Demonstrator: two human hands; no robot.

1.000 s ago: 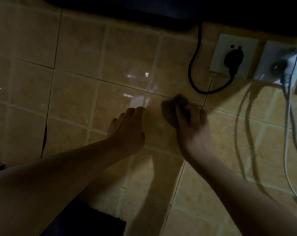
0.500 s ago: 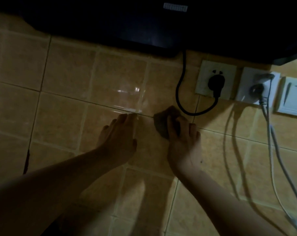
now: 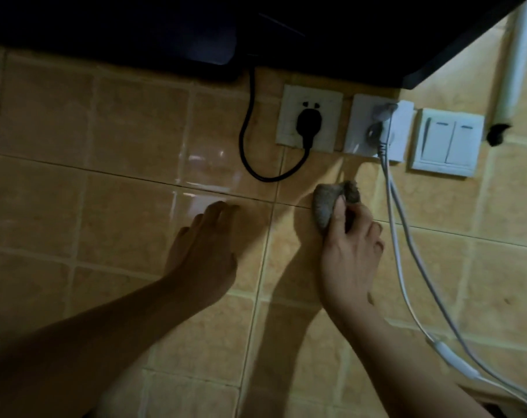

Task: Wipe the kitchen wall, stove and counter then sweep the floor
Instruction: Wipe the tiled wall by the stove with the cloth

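The tan tiled kitchen wall (image 3: 129,212) fills the view. My right hand (image 3: 351,251) grips a small grey scrubbing cloth (image 3: 327,203) and presses it against the tiles just below the sockets. My left hand (image 3: 203,251) lies flat on the wall to the left of it, fingers apart, holding nothing. Both forearms reach up from the bottom of the frame.
A dark range hood (image 3: 195,31) hangs above. A black plug and cord (image 3: 309,123) sit in a white socket (image 3: 289,116); a second socket (image 3: 398,131) has white cables (image 3: 407,251) trailing down beside my right hand. A double light switch (image 3: 446,143) lies further right.
My right hand has moved the cloth to the right across the tiles, toward the white cables. The view has shifted, so more of the hood and the light switch show.
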